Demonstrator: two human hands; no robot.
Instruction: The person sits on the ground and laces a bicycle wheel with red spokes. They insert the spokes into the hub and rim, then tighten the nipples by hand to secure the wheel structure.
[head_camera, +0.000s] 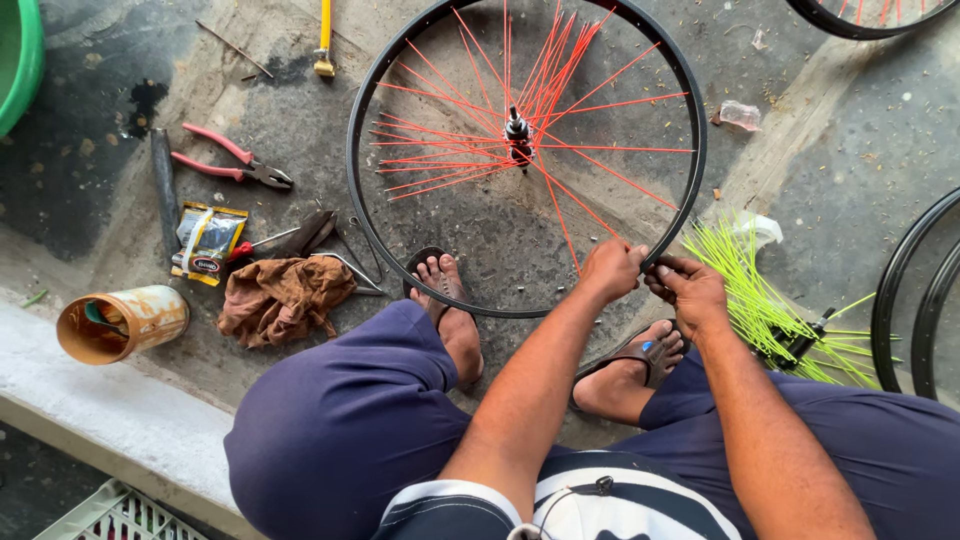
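A seated person's left hand (612, 268) and right hand (690, 290) are pinching the black wheel rim (352, 160) on the concrete floor (850, 150). Both grips are closing tight on its near edge, beside orange spokes (600, 170).

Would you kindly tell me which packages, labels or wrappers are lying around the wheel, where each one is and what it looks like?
Packet: on the ground left of the wheel rim, beside the brown rag; flat, yellow and black with a clear window and an oval label.
Clear wrapper: on the ground right of the rim; small, crumpled.
Tin can: on its side at far left; rusty, no label visible.
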